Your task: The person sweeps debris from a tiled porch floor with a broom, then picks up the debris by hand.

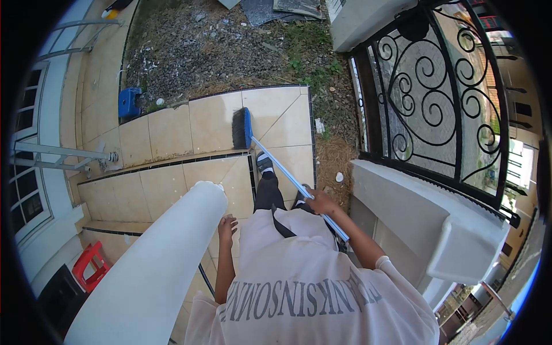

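My right hand [319, 202] is wrapped round the pale blue handle of a broom [283, 168]. The blue broom head [248, 127] with dark bristles rests on the beige tiles [215, 122] of the upper step, its bristles facing left. My left hand [228, 226] hangs beside a thick white column [172, 253], fingers partly spread and slightly curled, holding nothing. My feet, in dark shoes, stand on the tiles near the broom handle.
Gravel [201, 52] lies beyond the tiled edge. A blue container [130, 103] sits at the left tile edge. A black scrollwork gate [428, 98] and a white wall [397, 195] stand on the right. A metal ladder-like frame [63, 152] and a red chair [90, 267] are at left.
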The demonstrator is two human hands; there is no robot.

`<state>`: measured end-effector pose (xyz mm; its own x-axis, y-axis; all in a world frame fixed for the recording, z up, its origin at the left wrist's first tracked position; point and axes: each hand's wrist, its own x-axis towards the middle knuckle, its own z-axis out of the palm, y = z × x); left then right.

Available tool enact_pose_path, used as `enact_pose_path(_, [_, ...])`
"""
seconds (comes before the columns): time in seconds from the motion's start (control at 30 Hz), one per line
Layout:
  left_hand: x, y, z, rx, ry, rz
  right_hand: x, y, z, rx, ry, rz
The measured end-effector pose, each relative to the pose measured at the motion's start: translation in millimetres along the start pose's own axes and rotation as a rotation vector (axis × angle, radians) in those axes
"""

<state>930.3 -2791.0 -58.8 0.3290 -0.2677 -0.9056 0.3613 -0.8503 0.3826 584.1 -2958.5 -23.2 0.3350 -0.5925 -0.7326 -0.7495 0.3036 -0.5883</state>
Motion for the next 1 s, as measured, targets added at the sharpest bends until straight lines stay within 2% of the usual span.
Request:
enact_pose_path(0.03, [-4.8,-15.6,-4.6,-0.009,0.011,0.004,-18.3,-3.3,-18.8,0.116,-0.075,0.138])
enact_pose_path(0.1, [-18.1,-49.5,-7.6,-0.013,0.037,-0.011,-38.8,67.8,-27.4,0.124,-0.012,0.130])
enact_pose_path(0.17, [-32.9,-81.5,-6.0,0.011,0.057,-0.052,-82.9,112.7,-55.5,0.029,0.066,0.192])
enact_pose_path(0.27, [-48.9,-122.0,1.0,0.043,0.052,0.006,-144.7,166.4,-80.7,-0.186,0.197,0.275])
enact_pose_path(0.33, [-67.5,-117.5,15.4,0.027,0.039,0.048,-182.2,177.4,-87.8,-0.387,0.304,0.256])
enact_pose_path(0.43, [-85.1,-93.8,40.4,-0.005,0.029,0.216,-232.9,174.9,-99.9,-0.325,0.307,0.246])
enact_pose_path(0.5, [-87.9,-66.5,67.4,0.120,-0.023,0.366,-266.9,156.8,-106.5,-0.231,0.273,0.191])
enact_pose_path(0.57, [-90.9,-29.2,112.3,0.423,-0.157,0.537,-274.6,146.5,-97.6,-0.155,0.237,0.109])
enact_pose_path(0.6, [-90.0,-18.7,143.5,0.479,-0.268,0.673,-272.6,139.7,-90.2,-0.126,0.212,0.056])
enact_pose_path(0.63, [-116.8,-0.9,178.7,0.670,-0.355,0.740,-268.6,130.5,-82.4,-0.100,0.184,0.001])
enact_pose_path(0.67, [-125.2,0.8,211.5,0.671,-0.570,0.984,-257.2,119.8,-72.4,0.003,0.109,0.046])
enact_pose_path(0.7, [-159.0,8.8,238.5,0.807,-0.714,1.010,-239.5,111.7,-62.1,0.101,0.035,0.087])
enact_pose_path(0.77, [-213.8,10.5,279.7,1.031,-0.983,1.248,-185.3,124.3,-27.3,0.215,-0.110,0.101])
enact_pose_path(0.83, [-268.4,-4.5,301.6,1.012,-1.327,1.197,-151.6,161.4,21.0,-0.215,0.272,-0.508])
enact_pose_path(0.87, [-289.4,-16.5,305.6,0.959,-1.487,1.200,-163.0,150.4,23.8,-0.135,0.334,-0.449])
enact_pose_path(0.9, [-310.9,-21.7,303.4,1.052,-1.537,1.265,-176.8,135.7,25.4,-0.050,0.397,-0.394])
enact_pose_path(0.93, [-324.2,-28.8,300.0,1.142,-1.583,1.326,-171.2,126.2,17.0,0.041,0.167,-0.098])
enact_pose_path(0.97, [-325.1,-40.4,299.1,1.067,-1.589,1.369,-167.0,119.9,13.5,0.120,-0.064,0.203])
enact_pose_path(1.0, [-323.1,-53.2,298.4,0.987,-1.587,1.408,-172.5,129.3,10.7,0.140,-0.035,0.238])
